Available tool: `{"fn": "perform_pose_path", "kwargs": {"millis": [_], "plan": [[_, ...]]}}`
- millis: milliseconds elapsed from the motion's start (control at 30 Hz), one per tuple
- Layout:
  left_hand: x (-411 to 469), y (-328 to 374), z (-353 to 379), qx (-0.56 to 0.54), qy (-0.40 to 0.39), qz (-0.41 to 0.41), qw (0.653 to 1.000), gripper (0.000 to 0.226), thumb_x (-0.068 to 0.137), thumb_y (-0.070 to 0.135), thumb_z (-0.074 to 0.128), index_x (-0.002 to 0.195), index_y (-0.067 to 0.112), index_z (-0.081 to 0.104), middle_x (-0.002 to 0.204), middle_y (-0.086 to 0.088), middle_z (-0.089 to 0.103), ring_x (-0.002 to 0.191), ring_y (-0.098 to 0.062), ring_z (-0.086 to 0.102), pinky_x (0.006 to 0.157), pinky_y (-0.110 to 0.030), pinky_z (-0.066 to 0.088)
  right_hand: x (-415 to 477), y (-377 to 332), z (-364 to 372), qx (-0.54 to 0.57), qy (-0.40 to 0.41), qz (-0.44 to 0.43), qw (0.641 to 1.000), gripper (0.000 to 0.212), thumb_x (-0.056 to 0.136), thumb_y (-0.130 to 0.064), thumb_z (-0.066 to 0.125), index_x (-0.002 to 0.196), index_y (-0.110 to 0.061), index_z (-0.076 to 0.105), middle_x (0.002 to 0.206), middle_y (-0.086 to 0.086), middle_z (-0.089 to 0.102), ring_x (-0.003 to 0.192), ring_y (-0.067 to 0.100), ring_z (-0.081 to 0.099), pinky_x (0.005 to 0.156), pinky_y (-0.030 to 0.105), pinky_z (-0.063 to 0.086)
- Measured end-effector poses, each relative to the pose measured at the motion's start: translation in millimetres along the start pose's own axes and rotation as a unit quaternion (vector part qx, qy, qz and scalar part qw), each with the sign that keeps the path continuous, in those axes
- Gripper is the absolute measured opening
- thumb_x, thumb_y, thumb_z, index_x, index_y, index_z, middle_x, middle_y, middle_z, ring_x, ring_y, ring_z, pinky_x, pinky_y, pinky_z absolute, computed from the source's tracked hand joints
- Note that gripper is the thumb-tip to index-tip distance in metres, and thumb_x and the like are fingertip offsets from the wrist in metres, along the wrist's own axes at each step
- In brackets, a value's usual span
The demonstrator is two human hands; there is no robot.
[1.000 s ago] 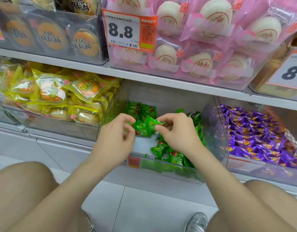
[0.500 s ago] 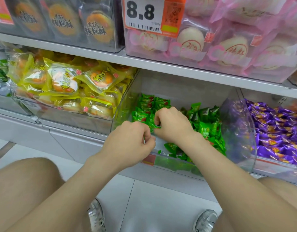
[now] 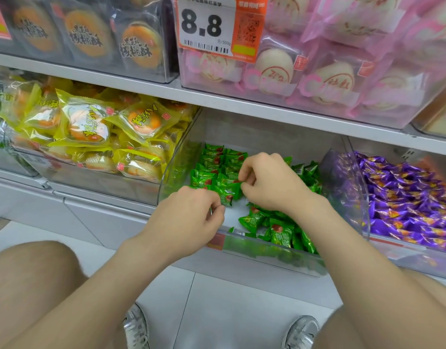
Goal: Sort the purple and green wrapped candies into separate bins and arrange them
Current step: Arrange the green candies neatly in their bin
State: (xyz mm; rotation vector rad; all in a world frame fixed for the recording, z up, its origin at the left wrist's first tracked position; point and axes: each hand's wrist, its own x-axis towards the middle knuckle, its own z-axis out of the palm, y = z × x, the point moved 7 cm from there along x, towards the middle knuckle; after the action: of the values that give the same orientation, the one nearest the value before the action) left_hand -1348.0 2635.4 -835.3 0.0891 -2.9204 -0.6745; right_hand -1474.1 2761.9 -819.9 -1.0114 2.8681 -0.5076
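Hidden: the right hand [image 3: 269, 182] covers the middle of the green bin [image 3: 176, 170], so the candies under its palm cannot be seen; its fingertips are partly tucked out of sight.
Hard to tell: the left hand [image 3: 191, 215] is curled narrow, thumb against forefinger, just beside the lower end of a green candy [image 3: 228, 191]; whether it grips the wrapper is unclear.
Right hand: curled, thumb and fingers pinching that candy's right end.
Green candies: neat rows [image 3: 211, 162] at the bin's back left, with the pinched one at their front edge; a loose heap [image 3: 279, 227] lies at lower right behind the clear front wall.
Purple candies: piled [image 3: 405, 197] in the next bin at right, cut off by the frame edge.
Cut off: price tag [image 3: 206, 26] and pink buns [image 3: 330, 79] at the top; biscuits [image 3: 86, 34] at upper left.
Around: yellow packs [image 3: 91, 124] left of the green bin, under the shelf [image 3: 242, 102].
In the way: both forearms cross the bin's front; bare knees fill the lower corners, shoes [image 3: 136, 326] on the floor [image 3: 229, 311] between them.
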Motion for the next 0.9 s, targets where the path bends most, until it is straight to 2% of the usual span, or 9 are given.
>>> {"fn": "perform_pose_path", "kwargs": {"millis": [67, 200, 300, 400, 567, 667, 767, 833, 900], "plan": [[2, 1, 1, -0.001, -0.008, 0.002, 1.000, 0.031, 0.099, 0.045, 0.051, 0.073, 0.029, 0.059, 0.057, 0.010, 0.059, 0.059, -0.013, 0.059, 0.059, -0.038, 0.056, -12, 6, 4, -0.036, -0.100, -0.014, 0.994, 0.014, 0.077, -0.016, 0.067, 0.084, -0.025, 0.075, 0.075, -0.012, 0.070, 0.078, 0.002, 0.064, 0.078, 0.034, 0.062], [6, 2, 5, -0.027, -0.030, -0.013, 0.999, 0.023, 0.094, 0.043, 0.055, 0.075, 0.033, 0.062, 0.062, 0.013, 0.065, 0.064, -0.011, 0.063, 0.063, -0.039, 0.058, -31, 9, 36, -0.135, -0.207, -0.035, 0.969, 0.052, 0.074, -0.020, 0.071, 0.125, -0.029, 0.069, 0.111, 0.002, 0.067, 0.112, 0.025, 0.055, 0.092, 0.042, 0.054], [8, 4, 6, -0.041, -0.042, -0.021, 0.998, 0.014, 0.092, 0.034, 0.058, 0.080, 0.034, 0.064, 0.068, 0.014, 0.069, 0.067, -0.006, 0.065, 0.065, -0.038, 0.059, -26, 1, 46, -0.189, -0.196, -0.087, 0.958, 0.044, 0.082, -0.018, 0.076, 0.124, -0.026, 0.069, 0.104, 0.003, 0.063, 0.112, 0.029, 0.045, 0.083, 0.039, 0.035], [9, 4, 3, -0.059, -0.034, -0.022, 0.997, 0.010, 0.092, 0.029, 0.061, 0.085, 0.033, 0.067, 0.076, 0.015, 0.070, 0.069, -0.001, 0.062, 0.067, -0.035, 0.058, -21, 5, 42, -0.178, -0.171, -0.086, 0.965, 0.032, 0.081, -0.023, 0.080, 0.112, -0.026, 0.072, 0.101, 0.002, 0.065, 0.111, 0.028, 0.046, 0.083, 0.039, 0.030], [12, 7, -1, -0.102, -0.008, -0.013, 0.995, 0.011, 0.094, 0.027, 0.069, 0.103, 0.033, 0.070, 0.093, 0.017, 0.069, 0.079, 0.000, 0.067, 0.070, -0.020, 0.054, -23, 5, 12, -0.102, -0.082, -0.080, 0.988, 0.035, 0.080, -0.043, 0.085, 0.108, -0.034, 0.067, 0.101, -0.010, 0.067, 0.110, 0.019, 0.046, 0.095, 0.044, 0.037], [14, 9, -3, -0.155, 0.002, -0.016, 0.988, 0.022, 0.094, 0.039, 0.073, 0.116, 0.032, 0.072, 0.100, 0.018, 0.072, 0.088, 0.003, 0.069, 0.079, -0.024, 0.059, -33, -3, -12, 0.013, -0.029, -0.079, 0.996, 0.042, 0.072, -0.044, 0.092, 0.101, -0.035, 0.063, 0.090, -0.017, 0.066, 0.095, 0.007, 0.056, 0.090, 0.036, 0.041], [15, 14, 0, -0.248, -0.032, -0.025, 0.968, 0.020, 0.093, 0.035, 0.078, 0.112, 0.028, 0.076, 0.094, 0.013, 0.077, 0.087, -0.001, 0.073, 0.082, -0.030, 0.063, -49, -11, -30, 0.142, 0.002, -0.088, 0.986, 0.039, 0.070, -0.034, 0.095, 0.093, -0.032, 0.064, 0.085, -0.011, 0.067, 0.074, 0.004, 0.064, 0.068, 0.015, 0.048], [14, 18, -3, -0.295, -0.039, -0.023, 0.954, 0.011, 0.093, 0.026, 0.079, 0.104, 0.024, 0.079, 0.087, 0.006, 0.079, 0.081, -0.007, 0.076, 0.078, -0.034, 0.064, -56, -12, -35, 0.190, 0.003, -0.079, 0.979, 0.037, 0.070, -0.033, 0.097, 0.095, -0.031, 0.069, 0.085, -0.009, 0.068, 0.072, 0.005, 0.064, 0.062, 0.016, 0.051], [12, 19, -9, -0.307, -0.026, -0.010, 0.951, 0.005, 0.094, 0.024, 0.078, 0.097, 0.021, 0.080, 0.082, 0.003, 0.078, 0.076, -0.011, 0.075, 0.074, -0.036, 0.063, -59, -8, -35, 0.215, -0.017, -0.063, 0.974, 0.038, 0.070, -0.040, 0.097, 0.101, -0.033, 0.075, 0.088, -0.010, 0.073, 0.076, 0.007, 0.069, 0.069, 0.027, 0.058]]}}
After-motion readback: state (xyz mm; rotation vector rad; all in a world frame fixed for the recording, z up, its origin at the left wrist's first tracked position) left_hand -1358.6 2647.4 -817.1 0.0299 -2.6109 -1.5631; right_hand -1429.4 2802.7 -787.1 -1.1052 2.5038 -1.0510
